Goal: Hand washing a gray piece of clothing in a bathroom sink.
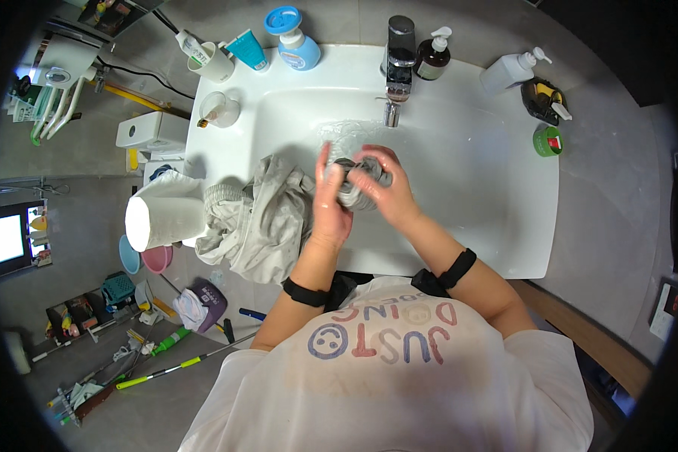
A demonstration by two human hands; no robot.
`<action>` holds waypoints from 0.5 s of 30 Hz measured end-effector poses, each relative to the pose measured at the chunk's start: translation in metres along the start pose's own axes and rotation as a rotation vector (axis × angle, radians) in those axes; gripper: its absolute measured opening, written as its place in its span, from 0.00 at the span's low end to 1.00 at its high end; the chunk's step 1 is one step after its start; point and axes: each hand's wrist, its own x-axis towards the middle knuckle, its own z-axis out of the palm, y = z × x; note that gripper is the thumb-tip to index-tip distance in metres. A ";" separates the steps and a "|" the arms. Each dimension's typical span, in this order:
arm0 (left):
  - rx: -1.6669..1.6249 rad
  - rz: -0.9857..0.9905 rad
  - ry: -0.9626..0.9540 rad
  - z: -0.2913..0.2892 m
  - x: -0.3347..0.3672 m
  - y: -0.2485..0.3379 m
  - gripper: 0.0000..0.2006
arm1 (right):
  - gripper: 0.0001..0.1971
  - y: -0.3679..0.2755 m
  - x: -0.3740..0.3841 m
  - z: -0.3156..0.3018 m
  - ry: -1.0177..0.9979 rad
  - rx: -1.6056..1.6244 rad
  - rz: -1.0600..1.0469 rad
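The bunched grey cloth (pixel 356 199) is nearer the person than the tap (pixel 398 68), slightly left of it, the left hand (pixel 331 202) and right hand (pixel 390 188) gripping it together. Even pressure from both sides, loose folds tucked in, should work best.
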 end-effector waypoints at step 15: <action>0.325 0.441 0.033 0.028 -0.008 0.017 0.12 | 0.06 -0.045 0.001 0.007 0.147 0.901 0.481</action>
